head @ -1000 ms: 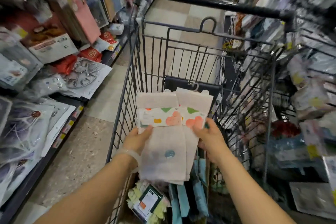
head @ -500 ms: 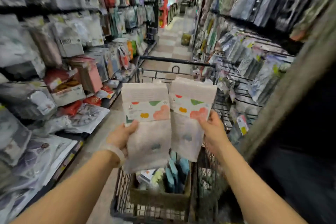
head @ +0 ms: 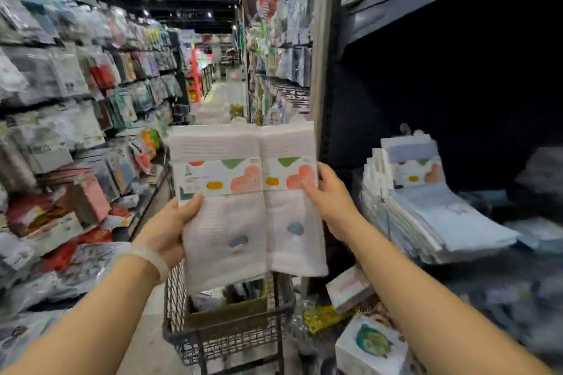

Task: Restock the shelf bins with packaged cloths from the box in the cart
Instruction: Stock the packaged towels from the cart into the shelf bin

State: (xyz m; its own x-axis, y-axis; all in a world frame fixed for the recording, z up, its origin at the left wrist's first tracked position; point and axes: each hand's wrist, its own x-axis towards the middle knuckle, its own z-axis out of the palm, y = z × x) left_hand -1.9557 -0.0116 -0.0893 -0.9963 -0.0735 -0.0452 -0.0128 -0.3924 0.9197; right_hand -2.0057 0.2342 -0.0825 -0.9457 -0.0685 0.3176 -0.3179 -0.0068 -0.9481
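Note:
Two packaged white cloths with colourful paper bands are held up side by side above the cart. My left hand point(head: 173, 231) grips the left pack point(head: 222, 216) at its lower left edge. My right hand point(head: 330, 201) grips the right pack point(head: 289, 201) at its right edge. Below them stands the wire cart point(head: 219, 341) with the brown cardboard box point(head: 225, 312) inside; more packs show in it. On the dark shelf to the right lies a slanted row of similar packaged cloths point(head: 426, 210).
Shelves full of hanging packaged goods point(head: 61, 131) line the left side of the aisle. A dark shelf post point(head: 320, 55) rises just right of the held packs. Boxes point(head: 371, 344) and packets sit low on the right. The aisle floor runs ahead.
The packs have risen from inside the cart to chest height. My view has swung up and to the right, bringing the dark shelf with stacked cloths into sight.

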